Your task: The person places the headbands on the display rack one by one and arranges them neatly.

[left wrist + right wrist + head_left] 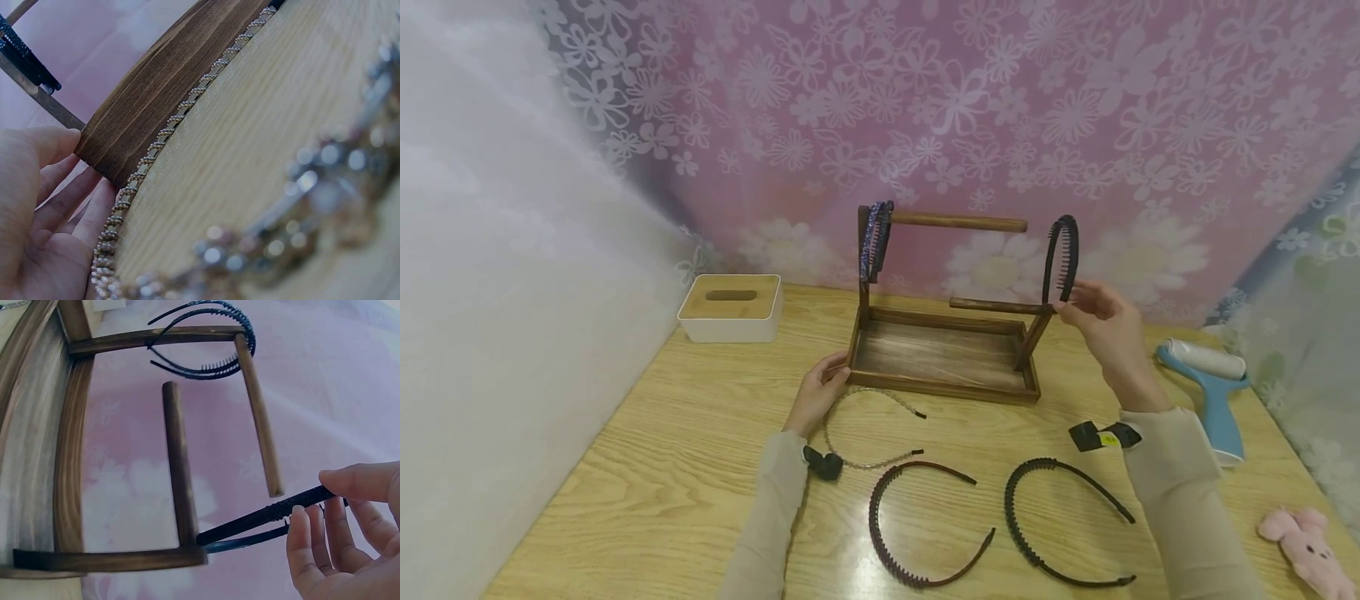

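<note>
My right hand [1105, 333] pinches a black toothed headband [1063, 258] between thumb and fingers. The headband stands upright by the lower bar of a dark wooden rack [943, 392], at the top of its short right post. At the rack's front left corner, my left hand [816, 392] grips the tray wall, thumb on one side and fingers on the other. A blue glittery headband [870, 242] and a dark toothed headband [884, 237] hang at the left end of the upper bar [958, 221]. Beside the left hand lies a beaded headband [181, 115].
A dark red headband [880, 533] and another black headband [1013, 508] lie on the table in front. At back left stands a white tissue box [730, 329] with a wooden lid. A blue-handled lint roller [1217, 408] and a pink plush toy [1311, 550] are on the right.
</note>
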Demonstrator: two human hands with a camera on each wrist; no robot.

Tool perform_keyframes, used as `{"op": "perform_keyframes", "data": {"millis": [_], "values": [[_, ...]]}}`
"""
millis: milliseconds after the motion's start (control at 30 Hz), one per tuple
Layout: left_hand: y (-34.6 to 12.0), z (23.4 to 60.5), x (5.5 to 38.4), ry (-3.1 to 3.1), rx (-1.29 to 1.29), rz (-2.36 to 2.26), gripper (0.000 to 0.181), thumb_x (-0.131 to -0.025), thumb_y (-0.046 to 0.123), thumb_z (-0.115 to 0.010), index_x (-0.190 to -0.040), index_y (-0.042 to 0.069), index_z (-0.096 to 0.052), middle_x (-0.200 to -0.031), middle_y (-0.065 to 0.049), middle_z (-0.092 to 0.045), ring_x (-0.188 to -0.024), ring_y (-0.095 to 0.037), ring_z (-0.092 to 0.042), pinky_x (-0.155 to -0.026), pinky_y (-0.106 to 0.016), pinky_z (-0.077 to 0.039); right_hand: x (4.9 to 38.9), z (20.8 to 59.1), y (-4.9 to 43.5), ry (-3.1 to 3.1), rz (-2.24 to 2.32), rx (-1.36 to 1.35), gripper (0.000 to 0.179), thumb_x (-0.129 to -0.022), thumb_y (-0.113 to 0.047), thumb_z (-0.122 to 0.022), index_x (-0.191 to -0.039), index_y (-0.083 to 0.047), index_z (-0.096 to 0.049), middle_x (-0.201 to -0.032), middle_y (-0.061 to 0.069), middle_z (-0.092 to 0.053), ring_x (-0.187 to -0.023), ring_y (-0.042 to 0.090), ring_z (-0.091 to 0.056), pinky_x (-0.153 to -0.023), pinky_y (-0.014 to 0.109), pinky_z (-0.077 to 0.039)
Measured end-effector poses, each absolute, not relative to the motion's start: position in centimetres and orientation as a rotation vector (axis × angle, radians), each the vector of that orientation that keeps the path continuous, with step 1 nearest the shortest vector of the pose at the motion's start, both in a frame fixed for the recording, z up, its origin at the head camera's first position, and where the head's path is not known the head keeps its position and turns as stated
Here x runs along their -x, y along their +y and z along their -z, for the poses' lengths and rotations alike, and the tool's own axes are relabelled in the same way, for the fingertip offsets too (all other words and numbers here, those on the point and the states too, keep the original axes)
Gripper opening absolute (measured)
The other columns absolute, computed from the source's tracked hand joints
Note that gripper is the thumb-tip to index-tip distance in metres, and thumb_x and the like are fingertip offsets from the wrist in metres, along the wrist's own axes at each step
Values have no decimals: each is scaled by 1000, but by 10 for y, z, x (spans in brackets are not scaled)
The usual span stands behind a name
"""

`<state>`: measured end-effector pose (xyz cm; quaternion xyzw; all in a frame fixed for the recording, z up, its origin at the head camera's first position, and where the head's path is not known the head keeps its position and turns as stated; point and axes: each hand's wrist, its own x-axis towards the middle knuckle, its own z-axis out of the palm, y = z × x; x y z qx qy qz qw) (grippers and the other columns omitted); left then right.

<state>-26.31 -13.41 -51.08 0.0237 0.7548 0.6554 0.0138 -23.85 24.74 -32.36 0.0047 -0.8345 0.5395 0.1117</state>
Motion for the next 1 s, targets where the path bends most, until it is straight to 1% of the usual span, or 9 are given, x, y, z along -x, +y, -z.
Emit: {"op": "perform_keyframes", "data": {"millis": [200,300,400,567,667,700,800,867,1000], "values": [[-134,506,260,2355,-80,-2041,43,-100,19,-55,-141,8,-50,-145,-15,-50,-132,-33,-49,-109,-48,-43,244,312,235,-2450,-1569,-51,52,-96,-29,-62,-143,-13,-48,-99,-26,-55,-95,-5,-52,-78,7,-44],[-134,506,261,2356,-74,-2033,42,-100,18,-55,-141,8,-50,-145,-14,-50,-132,-32,-49,-109,-48,-43,251,307,228,-2447,-1550,-66,51,-96,-28,-62,-143,-12,-49,-98,-25,-55,-94,-4,-53,-74,10,-46],[-135,511,263,2360,-74,-2032,42,-100,19,-56,-141,10,-51,-144,-13,-51,-131,-31,-50,-108,-47,-44,259,305,220,-2438,-1578,-79,51,-96,-25,-63,-142,-10,-49,-98,-25,-55,-93,-4,-53,-74,9,-47],[-134,511,264,2344,-59,-2042,43,-100,19,-56,-141,8,-50,-144,-14,-51,-132,-31,-49,-109,-47,-43,272,306,205,-2423,-1672,-123,52,-96,-18,-61,-144,-3,-45,-99,-20,-54,-92,-4,-54,-77,7,-50],[-133,508,263,2335,-59,-2041,43,-101,17,-54,-142,6,-48,-145,-17,-49,-133,-33,-48,-109,-48,-42,279,306,194,-2443,-1690,-136,53,-96,-16,-61,-144,-3,-44,-101,-16,-54,-92,-4,-55,-79,10,-52],[-132,506,262,2333,-60,-2039,43,-101,17,-54,-143,5,-48,-146,-18,-49,-134,-34,-47,-109,-49,-42,280,306,190,-2453,-1690,-139,53,-96,-16,-62,-144,-3,-45,-102,-14,-54,-92,-3,-55,-82,13,-53],[-131,493,255,2340,-79,-2021,44,-101,14,-53,-143,2,-47,-145,-20,-48,-134,-36,-47,-108,-49,-43,286,306,177,-2503,-1674,-147,53,-96,-17,-62,-144,-5,-45,-110,-5,-55,-96,1,-55,-90,23,-54],[-131,485,250,2337,-83,-2016,43,-101,14,-53,-142,1,-47,-145,-20,-49,-134,-36,-47,-108,-48,-43,290,307,169,-2537,-1653,-165,52,-96,-18,-62,-144,-7,-46,-114,0,-55,-99,4,-55,-92,27,-54],[-130,475,244,2350,-99,-2012,43,-101,12,-53,-141,-1,-47,-144,-21,-49,-132,-36,-48,-108,-47,-44,298,309,152,-2559,-1651,-215,51,-95,-19,-64,-143,-10,-49,-113,4,-57,-104,14,-57,-86,26,-52]]}}
